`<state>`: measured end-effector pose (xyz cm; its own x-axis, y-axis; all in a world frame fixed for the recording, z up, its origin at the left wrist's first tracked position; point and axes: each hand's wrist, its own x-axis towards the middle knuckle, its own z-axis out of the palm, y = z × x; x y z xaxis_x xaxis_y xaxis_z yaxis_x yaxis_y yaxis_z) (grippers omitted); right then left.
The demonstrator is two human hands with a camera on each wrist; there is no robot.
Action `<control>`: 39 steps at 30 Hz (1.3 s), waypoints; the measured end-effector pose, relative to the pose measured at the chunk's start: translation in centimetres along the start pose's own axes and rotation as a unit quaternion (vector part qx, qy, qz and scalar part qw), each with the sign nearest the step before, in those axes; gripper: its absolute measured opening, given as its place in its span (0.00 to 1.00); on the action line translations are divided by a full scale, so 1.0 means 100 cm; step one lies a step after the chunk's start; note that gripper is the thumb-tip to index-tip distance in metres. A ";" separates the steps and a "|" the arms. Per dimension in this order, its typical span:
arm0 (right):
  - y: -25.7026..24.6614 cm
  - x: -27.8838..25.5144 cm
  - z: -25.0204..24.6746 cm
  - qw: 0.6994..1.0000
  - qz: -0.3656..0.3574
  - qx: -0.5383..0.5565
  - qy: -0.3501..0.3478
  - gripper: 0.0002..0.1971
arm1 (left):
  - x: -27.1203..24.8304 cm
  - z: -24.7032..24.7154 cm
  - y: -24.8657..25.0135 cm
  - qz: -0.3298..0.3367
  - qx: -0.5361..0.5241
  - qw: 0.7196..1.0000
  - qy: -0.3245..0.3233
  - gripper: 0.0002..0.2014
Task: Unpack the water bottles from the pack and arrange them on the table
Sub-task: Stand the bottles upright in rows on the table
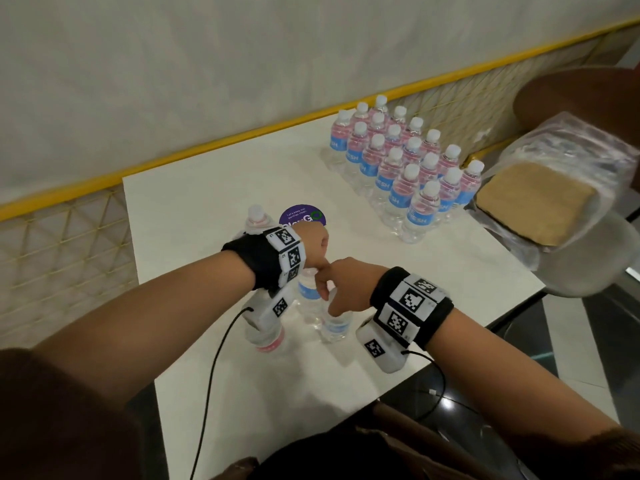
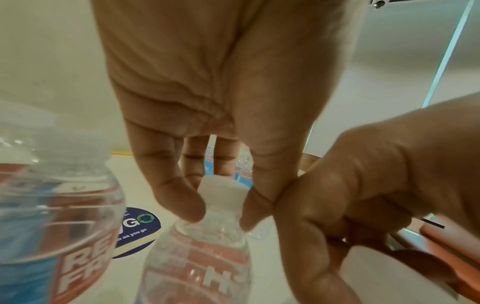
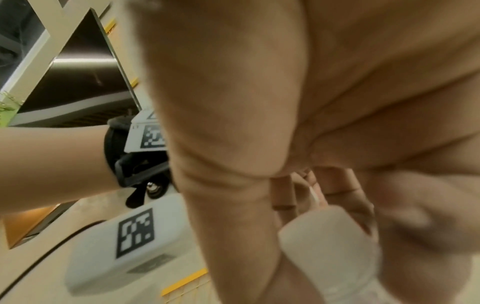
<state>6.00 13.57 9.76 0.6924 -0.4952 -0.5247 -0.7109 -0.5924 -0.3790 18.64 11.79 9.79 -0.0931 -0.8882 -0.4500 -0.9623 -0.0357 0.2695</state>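
Small clear water bottles with white caps and pink-and-blue labels stand on the white table [image 1: 207,188]. My left hand [image 1: 317,258] pinches the cap [image 2: 221,191] of one upright bottle [image 1: 308,299] from above. Right beside it, knuckles touching, my right hand [image 1: 329,289] grips the cap [image 3: 324,236] of a second bottle [image 1: 334,325]. Two more loose bottles stand near my left wrist, one behind it [image 1: 256,216] and one below it [image 1: 266,341]. A large block of several bottles [image 1: 405,161] stands in rows at the far right of the table.
The torn clear plastic wrap with its cardboard tray [image 1: 540,199] lies on a seat off the table's right edge. A round purple sticker [image 1: 302,216] is stuck to the tabletop. A yellow-railed mesh partition [image 1: 69,251] borders the table's far and left sides.
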 end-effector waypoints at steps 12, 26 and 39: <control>0.112 0.033 -0.074 0.986 0.103 -0.008 0.132 0.15 | 0.096 -0.035 0.011 -0.019 -0.076 0.991 0.110 0.13; 0.151 0.092 -0.118 0.979 0.055 -0.017 0.194 0.19 | 0.168 -0.054 -0.001 -0.081 -0.146 0.967 0.191 0.16; 0.159 0.111 -0.123 0.977 0.038 -0.027 0.210 0.20 | 0.193 -0.060 -0.011 -0.094 -0.164 0.958 0.214 0.17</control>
<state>3.94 -9.19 7.30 0.6359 -0.7487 -0.1874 -0.7623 -0.5711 -0.3046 19.40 -8.04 5.89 0.2550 -0.9559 -0.1456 -0.8137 -0.2935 0.5017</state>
